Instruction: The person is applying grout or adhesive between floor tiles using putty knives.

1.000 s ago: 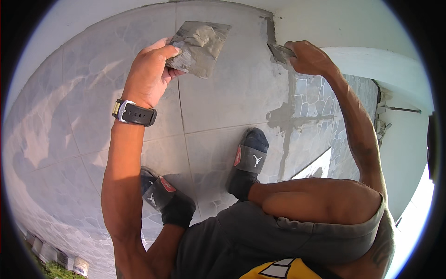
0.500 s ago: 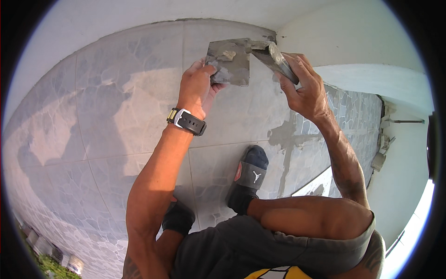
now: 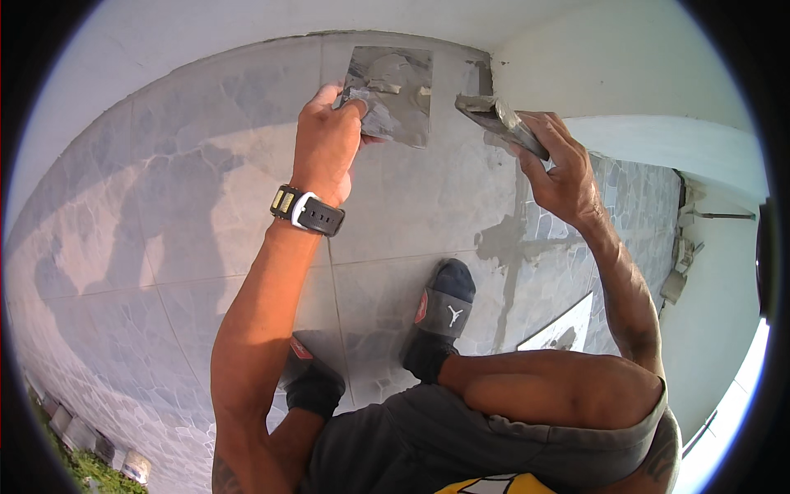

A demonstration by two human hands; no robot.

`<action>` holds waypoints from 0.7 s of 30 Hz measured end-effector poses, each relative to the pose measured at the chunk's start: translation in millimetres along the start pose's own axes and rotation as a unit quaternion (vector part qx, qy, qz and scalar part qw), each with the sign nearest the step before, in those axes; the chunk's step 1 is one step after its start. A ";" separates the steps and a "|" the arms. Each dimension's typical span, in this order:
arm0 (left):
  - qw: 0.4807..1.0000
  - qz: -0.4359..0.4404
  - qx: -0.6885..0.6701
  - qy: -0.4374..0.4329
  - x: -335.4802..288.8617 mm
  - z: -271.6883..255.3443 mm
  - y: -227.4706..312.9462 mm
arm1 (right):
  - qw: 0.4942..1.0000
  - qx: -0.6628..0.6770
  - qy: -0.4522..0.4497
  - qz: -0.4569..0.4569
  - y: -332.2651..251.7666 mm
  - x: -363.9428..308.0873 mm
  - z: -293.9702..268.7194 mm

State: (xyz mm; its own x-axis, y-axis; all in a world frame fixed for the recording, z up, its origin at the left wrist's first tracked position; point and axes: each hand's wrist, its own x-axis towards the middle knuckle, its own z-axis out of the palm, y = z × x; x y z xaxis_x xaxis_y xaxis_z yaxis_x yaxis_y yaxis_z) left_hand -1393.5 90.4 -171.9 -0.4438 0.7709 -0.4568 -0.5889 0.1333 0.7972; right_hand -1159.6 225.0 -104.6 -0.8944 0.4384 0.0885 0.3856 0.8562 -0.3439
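My left hand (image 3: 322, 144) grips the near left edge of a thin square plate (image 3: 407, 115), thumb on top. Wet grey paste and a few lumps are smeared over the plate's face. To the right of it, my right hand (image 3: 561, 173) is closed round a dark, flat, block-like spreading tool (image 3: 506, 128), tilted, with paste along its upper edge and end. Plate and tool are apart, both held above the tiled floor near the wall corner. Fingers under the plate are mostly hidden.
Grey tiles (image 3: 395, 214) with dark smeared joints (image 3: 510, 247) lie below. A white board or tile piece (image 3: 568, 328) with a grey smear is beside my right knee. White walls (image 3: 609, 74) meet at a corner ahead. Rubble (image 3: 676, 267) lines the right wall. My sandalled foot (image 3: 448, 305) stands between.
The plate has moved left and slightly away with my left hand. My right hand has drawn the tool right and slightly nearer, so a gap now separates it from the plate.
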 end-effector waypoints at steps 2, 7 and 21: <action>0.999 0.013 0.030 -0.004 4.0 -2.4 -4.5 | 0.987 0.085 -0.020 0.136 -9.9 16.6 -7.4; 0.997 0.016 0.072 -0.034 7.0 -3.0 -12.4 | 0.997 0.036 -0.007 0.074 7.1 39.9 1.0; 0.995 -0.065 0.067 -0.026 -0.7 -26.1 -16.7 | 0.975 0.070 -0.176 0.120 -21.9 44.4 26.6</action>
State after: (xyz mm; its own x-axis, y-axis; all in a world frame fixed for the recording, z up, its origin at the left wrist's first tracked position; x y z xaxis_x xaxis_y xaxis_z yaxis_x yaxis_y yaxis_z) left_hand -1401.0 71.4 -195.2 -0.3331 0.7724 -0.5407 -0.5420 0.3124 0.7802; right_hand -1213.9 218.5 -118.1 -0.8144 0.4786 -0.3281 0.5801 0.6845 -0.4415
